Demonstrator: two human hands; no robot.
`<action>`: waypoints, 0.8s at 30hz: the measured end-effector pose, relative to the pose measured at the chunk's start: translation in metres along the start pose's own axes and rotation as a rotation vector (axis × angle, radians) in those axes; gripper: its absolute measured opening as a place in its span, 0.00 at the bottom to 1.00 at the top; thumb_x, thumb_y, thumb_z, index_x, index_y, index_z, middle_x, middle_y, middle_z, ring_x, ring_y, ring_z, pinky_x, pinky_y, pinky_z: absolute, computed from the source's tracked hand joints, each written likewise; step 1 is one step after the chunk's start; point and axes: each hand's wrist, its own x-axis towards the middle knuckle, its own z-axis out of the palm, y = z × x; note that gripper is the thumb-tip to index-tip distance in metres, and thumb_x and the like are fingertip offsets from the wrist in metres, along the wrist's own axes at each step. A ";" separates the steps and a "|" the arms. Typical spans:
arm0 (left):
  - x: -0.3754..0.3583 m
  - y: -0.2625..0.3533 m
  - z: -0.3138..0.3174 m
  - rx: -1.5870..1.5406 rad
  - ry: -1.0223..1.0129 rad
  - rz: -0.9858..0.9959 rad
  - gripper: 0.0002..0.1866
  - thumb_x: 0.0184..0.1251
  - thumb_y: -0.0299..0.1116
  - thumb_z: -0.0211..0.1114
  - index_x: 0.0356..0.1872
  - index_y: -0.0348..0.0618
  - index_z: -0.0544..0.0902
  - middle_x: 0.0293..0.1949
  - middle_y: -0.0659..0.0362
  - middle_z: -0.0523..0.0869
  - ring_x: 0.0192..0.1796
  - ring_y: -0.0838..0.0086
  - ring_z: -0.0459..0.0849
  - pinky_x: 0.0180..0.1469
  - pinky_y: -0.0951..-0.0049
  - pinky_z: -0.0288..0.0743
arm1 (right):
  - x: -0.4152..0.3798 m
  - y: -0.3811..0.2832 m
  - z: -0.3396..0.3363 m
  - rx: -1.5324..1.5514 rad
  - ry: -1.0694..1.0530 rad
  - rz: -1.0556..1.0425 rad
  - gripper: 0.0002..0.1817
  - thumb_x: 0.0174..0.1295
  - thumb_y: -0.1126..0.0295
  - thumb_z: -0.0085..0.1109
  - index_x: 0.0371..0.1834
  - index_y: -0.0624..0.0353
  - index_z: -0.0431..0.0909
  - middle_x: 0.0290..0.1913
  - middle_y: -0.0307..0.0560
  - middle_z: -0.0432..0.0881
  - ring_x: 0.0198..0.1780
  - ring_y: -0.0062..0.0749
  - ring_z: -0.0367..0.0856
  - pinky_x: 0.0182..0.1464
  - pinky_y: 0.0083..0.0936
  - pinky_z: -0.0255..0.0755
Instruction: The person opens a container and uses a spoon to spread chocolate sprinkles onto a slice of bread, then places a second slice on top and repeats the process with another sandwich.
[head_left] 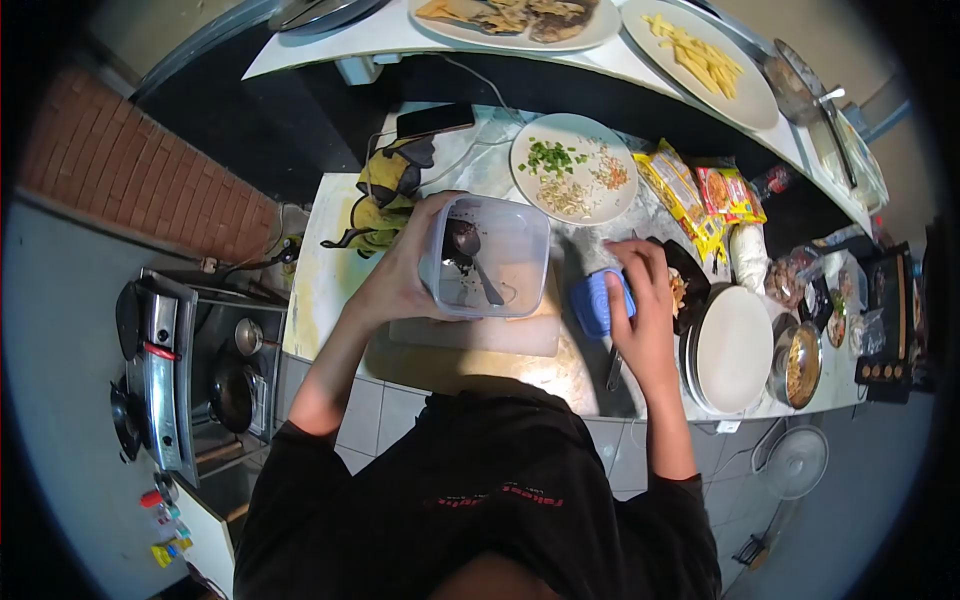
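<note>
The left hand (405, 275) is holding up a clear plastic container (492, 215), its fingers gripping the left side and the open top facing the camera. Inside, a dark spoon (488, 285) is leaning across the base, its bowl resting among dark residue. The right hand (645, 305) is reaching over a blue plastic item (592, 305), its thumb overlapping the item's right part and its other fingers curving near the upper edge; whether they are gripping it cannot be told.

Below the container, a pale cutting board (475, 336) is lying on the worktop (325, 290). A dark handle (613, 370) is extending just below the blue plastic item. Beyond the hands, a white plate (525, 185) is bearing separate piles of chopped green, pale and orange pieces. To its left, a dark phone (435, 121) is lying near a yellow-and-black bundle (390, 180); to its right, yellow and red packets (690, 195) are lying together.

Beside the right hand, a black bowl (692, 318) is holding brownish pieces, and a stack of plates (735, 350) is standing close by. Farther right, a metal bowl (812, 365) is containing yellowish food. On the raised shelf (390, 40), an oval plate (645, 30) is carrying pale yellow strips.
</note>
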 end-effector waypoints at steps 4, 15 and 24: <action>0.012 0.000 0.018 0.104 0.035 0.072 0.63 0.32 0.39 0.91 0.74 0.42 0.62 0.69 0.51 0.73 0.72 0.58 0.73 0.78 0.56 0.58 | 0.024 -0.058 -0.013 -0.031 -0.100 -0.296 0.08 0.63 0.72 0.64 0.43 0.62 0.84 0.53 0.56 0.75 0.54 0.48 0.79 0.53 0.41 0.76; 0.023 -0.007 0.037 0.591 0.266 0.576 0.62 0.35 0.48 0.89 0.75 0.54 0.60 0.71 0.51 0.74 0.75 0.51 0.70 0.80 0.32 0.44 | 0.066 -0.066 0.057 -0.493 -0.411 -0.321 0.06 0.51 0.72 0.67 0.32 0.56 0.88 0.33 0.46 0.89 0.34 0.39 0.90 0.36 0.33 0.82; 0.027 -0.019 0.049 0.552 0.229 0.548 0.61 0.37 0.47 0.88 0.76 0.55 0.60 0.73 0.54 0.72 0.77 0.52 0.66 0.80 0.32 0.44 | 0.071 -0.057 0.056 -0.497 -0.339 -0.352 0.04 0.47 0.71 0.69 0.27 0.55 0.88 0.35 0.49 0.89 0.33 0.40 0.90 0.34 0.35 0.82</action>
